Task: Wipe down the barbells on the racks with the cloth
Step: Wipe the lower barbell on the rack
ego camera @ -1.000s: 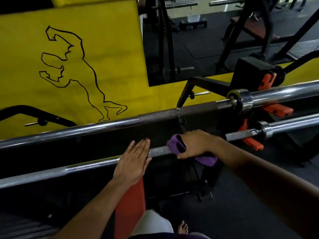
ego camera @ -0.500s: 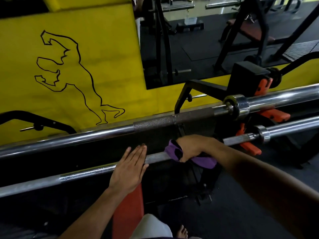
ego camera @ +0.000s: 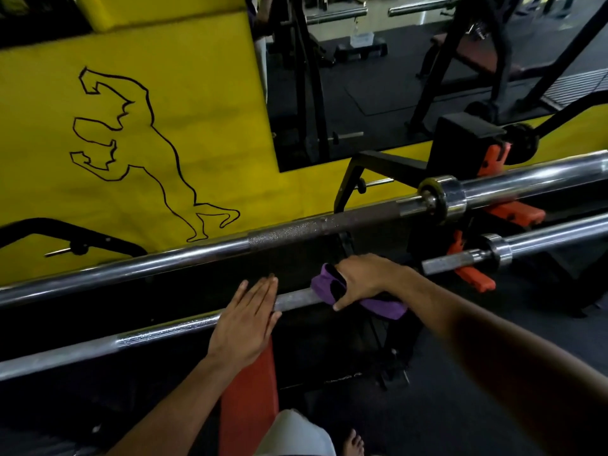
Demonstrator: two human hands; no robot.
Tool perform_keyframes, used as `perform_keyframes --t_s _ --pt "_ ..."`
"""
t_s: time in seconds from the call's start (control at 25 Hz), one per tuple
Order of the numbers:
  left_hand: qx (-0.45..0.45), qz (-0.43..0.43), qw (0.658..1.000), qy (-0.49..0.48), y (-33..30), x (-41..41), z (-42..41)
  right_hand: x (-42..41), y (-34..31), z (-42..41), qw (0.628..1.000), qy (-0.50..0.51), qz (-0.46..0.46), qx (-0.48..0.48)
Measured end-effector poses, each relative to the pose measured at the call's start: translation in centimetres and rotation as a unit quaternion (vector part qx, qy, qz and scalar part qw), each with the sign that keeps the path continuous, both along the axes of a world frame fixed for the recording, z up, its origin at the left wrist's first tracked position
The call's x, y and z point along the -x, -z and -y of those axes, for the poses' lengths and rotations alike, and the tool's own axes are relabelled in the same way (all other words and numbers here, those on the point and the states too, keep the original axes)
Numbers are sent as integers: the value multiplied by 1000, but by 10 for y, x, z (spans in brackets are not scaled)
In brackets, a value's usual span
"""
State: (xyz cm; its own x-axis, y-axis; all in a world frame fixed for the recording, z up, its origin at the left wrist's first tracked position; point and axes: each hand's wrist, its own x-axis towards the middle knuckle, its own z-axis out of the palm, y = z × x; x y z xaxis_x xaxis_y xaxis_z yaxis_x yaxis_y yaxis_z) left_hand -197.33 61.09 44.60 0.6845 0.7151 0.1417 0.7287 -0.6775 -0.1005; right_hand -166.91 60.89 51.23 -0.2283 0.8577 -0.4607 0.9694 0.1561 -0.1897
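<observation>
Since a moment ago the right hand (ego camera: 365,279) has barely shifted, still curled around the purple cloth (ego camera: 378,304), which is wrapped over the lower barbell (ego camera: 158,334). Just beside it, the left hand (ego camera: 245,320) rests flat on that bar, fingers straight and together. An upper barbell (ego camera: 197,255) runs parallel behind, before a yellow wall (ego camera: 197,110).

The far barbell (ego camera: 164,263) is glossy chromed metal with a rough, dull knurled band mid-shaft, and its collar (ego camera: 442,199) shines like a mirror. The near barbell (ego camera: 158,332) is duller steel, flecked and scuffed left of centre. The cloth (ego camera: 381,306) on it is soft, matt purple fabric; the yellow wall (ego camera: 197,93) behind looks smooth and matt.
</observation>
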Motion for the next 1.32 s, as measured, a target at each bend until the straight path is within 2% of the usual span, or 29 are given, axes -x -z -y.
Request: perform_keyframes --t_s 0.04,0.12,0.24,0.32,0.4,0.52,0.56,0.6,0.76,0.84,0.92,1.04,1.08,1.2,1.32 --pt "5 -2 1000 -1 -1 0 0 -1 3 4 999 3 -6 -33" --pt "18 1 1000 -7 -3 2 0 0 22 29 985 9 -49 -165" --pt "35 29 999 -7 -7 0 3 8 40 71 934 74 -132 -324" --pt "45 38 998 -6 -9 1 2 18 39 89 905 120 -166 -373" --pt "48 42 998 -7 -9 2 2 38 27 101 908 170 -168 -345" --pt "75 50 996 2 -9 2 -2 66 6 114 943 213 -135 -217" --pt "84 53 995 12 -9 5 -4 71 6 117 943 233 -153 -181" --pt "90 57 994 20 -9 7 -4 73 5 119 932 265 -188 -160" --pt "109 107 988 -35 -5 36 1 62 -9 118 825 396 -366 -168" --pt "104 119 985 -65 -3 57 6 56 -17 111 807 404 -381 -198" --pt "104 115 985 -76 -2 68 10 51 -20 100 836 350 -342 -247" --pt "111 120 983 -89 -1 64 12 48 1 80 928 190 -169 -273" --pt "114 123 981 -94 -1 63 12 52 8 75 944 158 -108 -267" --pt "115 118 982 -97 -1 64 11 68 31 69 970 89 -15 -225" --pt "115 113 984 -78 -3 62 14 63 40 66 973 64 1 -224"
